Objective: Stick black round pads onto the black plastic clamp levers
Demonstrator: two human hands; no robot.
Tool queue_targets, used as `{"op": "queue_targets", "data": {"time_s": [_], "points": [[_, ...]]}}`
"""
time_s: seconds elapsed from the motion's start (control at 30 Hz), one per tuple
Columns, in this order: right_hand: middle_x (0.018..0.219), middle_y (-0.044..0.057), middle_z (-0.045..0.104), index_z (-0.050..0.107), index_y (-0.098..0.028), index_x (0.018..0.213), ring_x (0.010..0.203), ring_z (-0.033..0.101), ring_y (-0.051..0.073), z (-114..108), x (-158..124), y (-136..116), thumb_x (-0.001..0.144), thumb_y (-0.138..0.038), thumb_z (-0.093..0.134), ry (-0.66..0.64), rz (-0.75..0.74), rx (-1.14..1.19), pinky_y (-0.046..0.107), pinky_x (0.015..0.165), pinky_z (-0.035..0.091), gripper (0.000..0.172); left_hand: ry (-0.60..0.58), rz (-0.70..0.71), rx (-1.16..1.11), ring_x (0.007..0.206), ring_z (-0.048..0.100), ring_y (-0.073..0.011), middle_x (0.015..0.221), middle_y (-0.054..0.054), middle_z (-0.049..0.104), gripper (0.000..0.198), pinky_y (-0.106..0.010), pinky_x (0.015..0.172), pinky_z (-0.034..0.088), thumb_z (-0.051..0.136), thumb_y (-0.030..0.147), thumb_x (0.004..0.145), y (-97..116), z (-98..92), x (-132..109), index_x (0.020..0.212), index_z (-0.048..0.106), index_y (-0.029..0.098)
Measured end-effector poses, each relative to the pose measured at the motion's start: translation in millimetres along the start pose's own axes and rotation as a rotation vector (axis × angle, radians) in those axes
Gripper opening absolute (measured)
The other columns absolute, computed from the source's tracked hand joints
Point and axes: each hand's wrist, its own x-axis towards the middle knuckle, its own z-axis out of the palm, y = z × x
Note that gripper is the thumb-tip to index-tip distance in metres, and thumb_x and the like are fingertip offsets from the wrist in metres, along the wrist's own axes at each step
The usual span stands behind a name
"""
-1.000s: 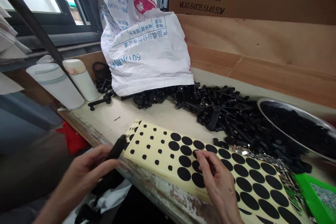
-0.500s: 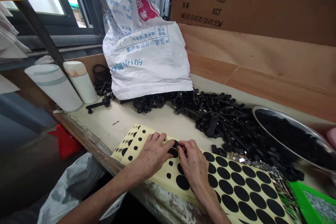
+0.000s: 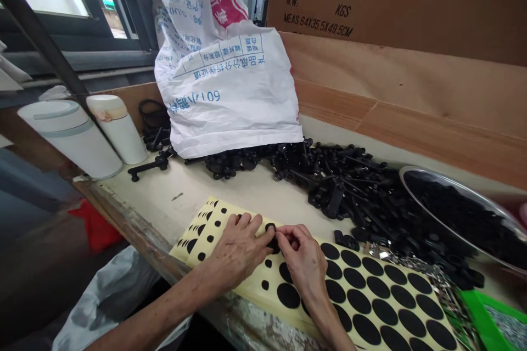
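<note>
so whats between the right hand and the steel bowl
In the head view, a heap of black plastic parts lies between the right hand and the steel bowl.

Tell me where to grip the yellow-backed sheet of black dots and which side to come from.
Grip the yellow-backed sheet of black dots by its near edge, coming from the person's side. That edge runs along the worn bench front, and its strip of yellow backing looks bare of large dots, so it likely gives the cleanest hold.
</note>
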Motion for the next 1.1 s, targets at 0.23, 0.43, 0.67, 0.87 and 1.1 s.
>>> {"op": "queue_targets", "data": {"time_s": [0.23,0.43,0.67,0.87,1.1], "points": [[0.086,0.003,0.061,0.067,-0.022,0.083,0.063,0.056,0.015,1.0,-3.6,0.2,0.088,-0.036,0.049,-0.019,0.012,0.081,0.028,0.058,0.042,0.024,-0.031,0.004,0.033,0.09,0.048,-0.027,0.107,-0.01,0.057,0.033,-0.042,0.079,0.036,0.049,0.03,0.092,2.1,-3.0,-0.6,0.124,0.051,0.023],[0.078,-0.001,0.06,0.065,-0.023,0.074,0.056,0.051,0.012,-7.0,0.8,-0.1,0.085,-0.036,0.054,-0.121,0.027,0.202,0.026,0.056,0.04,0.02,-0.018,0.006,-0.038,0.092,0.049,-0.0271,0.108,-0.011,0.059,0.024,-0.042,0.08,0.036,0.05,0.028,0.092,2.3,-6.4,-1.7,0.114,0.057,0.022],[0.075,0.0,0.058,0.061,-0.02,0.071,0.068,0.054,0.015,-28.5,5.8,3.3,0.082,-0.038,0.058,-0.344,-0.014,0.516,0.026,0.062,0.043,0.021,0.065,-0.206,-0.55,0.095,0.054,-0.0252,0.099,-0.007,0.069,0.015,-0.039,0.083,0.038,0.062,0.024,0.084,-7.1,-8.8,-1.1,0.099,0.062,0.02],[0.1,0.006,0.064,0.07,-0.019,0.093,0.087,0.058,0.02,-18.6,-1.4,1.7,0.079,-0.047,0.063,-0.213,0.222,0.772,0.032,0.081,0.045,0.031,0.103,-0.46,-0.923,0.109,0.052,-0.0251,0.115,-0.004,0.066,0.011,-0.042,0.1,0.028,0.065,0.029,0.08,-7.2,-15.6,7.1,0.071,0.067,0.022],[0.072,0.0,0.061,0.069,-0.017,0.091,0.066,0.051,0.015,-27.3,0.0,0.6,0.069,-0.052,0.072,-0.187,0.397,0.896,0.026,0.067,0.045,0.041,0.098,-0.605,-1.138,0.108,0.048,-0.0266,0.103,-0.005,0.066,0.011,-0.038,0.095,0.031,0.068,0.031,0.074,0.6,-20.9,16.7,0.068,0.067,0.021]]}}
